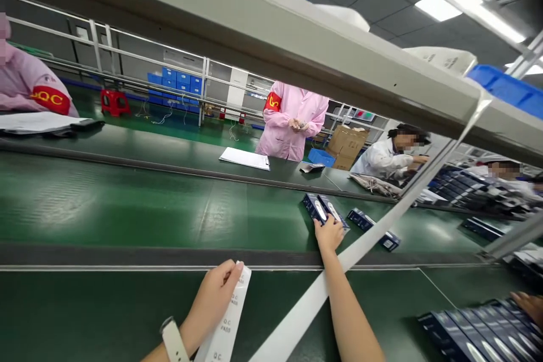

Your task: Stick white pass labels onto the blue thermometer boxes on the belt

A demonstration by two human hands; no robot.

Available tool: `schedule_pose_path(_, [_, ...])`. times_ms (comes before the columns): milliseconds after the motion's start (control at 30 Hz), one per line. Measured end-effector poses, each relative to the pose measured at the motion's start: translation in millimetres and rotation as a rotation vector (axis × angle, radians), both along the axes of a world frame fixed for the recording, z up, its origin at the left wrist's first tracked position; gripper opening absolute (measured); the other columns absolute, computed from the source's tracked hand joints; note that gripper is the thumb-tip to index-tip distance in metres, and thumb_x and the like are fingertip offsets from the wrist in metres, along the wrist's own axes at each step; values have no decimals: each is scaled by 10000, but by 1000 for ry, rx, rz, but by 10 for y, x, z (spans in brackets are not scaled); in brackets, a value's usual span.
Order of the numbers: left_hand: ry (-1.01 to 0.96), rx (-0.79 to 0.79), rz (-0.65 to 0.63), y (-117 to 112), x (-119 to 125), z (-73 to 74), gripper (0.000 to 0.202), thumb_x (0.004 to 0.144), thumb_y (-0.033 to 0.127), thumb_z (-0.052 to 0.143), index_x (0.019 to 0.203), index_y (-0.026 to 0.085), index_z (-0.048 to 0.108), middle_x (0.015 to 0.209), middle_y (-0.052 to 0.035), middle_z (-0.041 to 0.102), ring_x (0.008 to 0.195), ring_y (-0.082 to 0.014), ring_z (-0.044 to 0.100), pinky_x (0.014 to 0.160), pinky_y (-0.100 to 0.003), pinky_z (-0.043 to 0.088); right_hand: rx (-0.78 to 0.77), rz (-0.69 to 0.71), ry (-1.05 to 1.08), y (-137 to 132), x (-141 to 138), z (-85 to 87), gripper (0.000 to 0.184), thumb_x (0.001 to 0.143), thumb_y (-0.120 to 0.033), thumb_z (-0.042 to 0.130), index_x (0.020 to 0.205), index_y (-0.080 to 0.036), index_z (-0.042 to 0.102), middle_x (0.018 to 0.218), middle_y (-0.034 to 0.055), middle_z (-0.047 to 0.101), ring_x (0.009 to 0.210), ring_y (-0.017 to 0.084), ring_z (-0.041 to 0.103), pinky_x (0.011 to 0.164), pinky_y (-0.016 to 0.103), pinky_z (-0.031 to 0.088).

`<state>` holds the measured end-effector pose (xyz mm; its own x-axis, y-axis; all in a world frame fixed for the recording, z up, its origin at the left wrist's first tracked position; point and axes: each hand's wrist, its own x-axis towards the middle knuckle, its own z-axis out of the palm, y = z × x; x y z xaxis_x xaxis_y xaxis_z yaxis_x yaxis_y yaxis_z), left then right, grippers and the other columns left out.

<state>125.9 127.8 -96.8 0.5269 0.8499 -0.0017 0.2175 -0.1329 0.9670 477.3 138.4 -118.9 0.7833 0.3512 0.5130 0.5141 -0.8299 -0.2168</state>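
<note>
My left hand (214,294), with a pale watch on its wrist, pinches a white strip of "Q.C. PASS" stickers (229,322) that hangs below the fingers. Farther forward on the green conveyor belt, my right hand (330,235) reaches to two small dark blue boxes (314,207) lying side by side. Its fingers close on their near ends and hide part of them. Right of that hand lies another dark blue box (360,218), partly covered from view by a long white band (384,226) slanting down from the shelf.
An overhead shelf beam (254,28) crosses the view. Several dark blue boxes (462,334) stand in a row at lower right, beside another person's hand (528,306). Papers (245,158) lie beyond the belt (139,203). People in pink and white coats are across the line.
</note>
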Motion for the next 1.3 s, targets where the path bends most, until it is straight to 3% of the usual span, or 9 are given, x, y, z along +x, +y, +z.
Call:
schedule_pose_path(367, [45,22,10,-10,-15,23,428,814,533,347,580,194,229,558,51,252,524,-107,260,515,-241,203,75,-116,29,-10,-14,46,554,705,-467,593,1120,-119,476,1022,162,501,965,311,467,780,403,343])
schedule_pose_path(633, [33,34,12,0,-4,11,432,803,540,353,567,194,246,548,51,245,510,-110,272,502,-238,198,85,-217,81,-175,48,80,507,758,-493,531,1128,-154,459,1084,95,481,976,226,467,811,396,371])
schedule_pose_path(967, [46,25,-3,5,-17,25,429,818,535,351,576,195,252,542,56,260,498,-108,273,506,-242,204,73,-267,98,-495,116,85,526,763,-507,529,1134,-141,456,1079,98,488,966,222,479,812,401,386])
schedule_pose_path(1300, [46,17,-7,-13,-19,12,429,810,542,359,576,195,264,538,55,267,491,-107,273,488,-239,200,140,-273,102,-489,159,44,613,769,-503,520,1224,-120,373,1129,129,456,1023,246,450,844,413,369])
